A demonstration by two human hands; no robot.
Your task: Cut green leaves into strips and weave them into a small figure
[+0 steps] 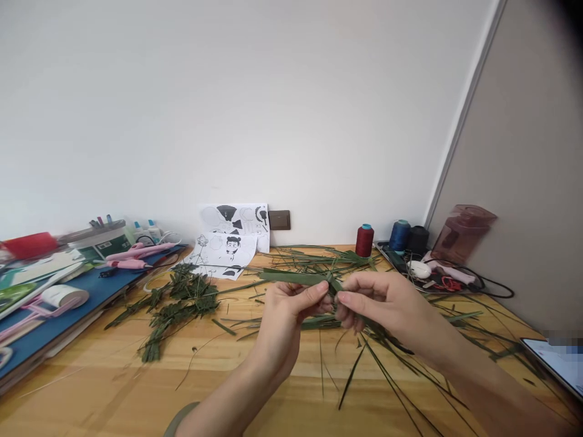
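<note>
Close together over the table, both hands pinch a partly folded green leaf strip [291, 278]. My left hand [291, 306] grips it between thumb and fingers, and its broad flat end sticks out to the left. My right hand [380, 298] is closed on the strip just right of the fold, thumb against fingers. Long thin leaf ends [387, 370] trail down below my right hand toward the table front. Loose green leaf blades [314, 260] lie behind and beneath the hands. The fingertips hide part of the fold.
Woven leaf pieces [182, 303] lie left on the wooden table [204, 400]. Printed drawings [228, 246] lean on the wall. A red thread spool [364, 241] stands behind the hands. Right are a blue spool [399, 235] and a phone [555, 364]; pink glue guns [136, 254] lie left.
</note>
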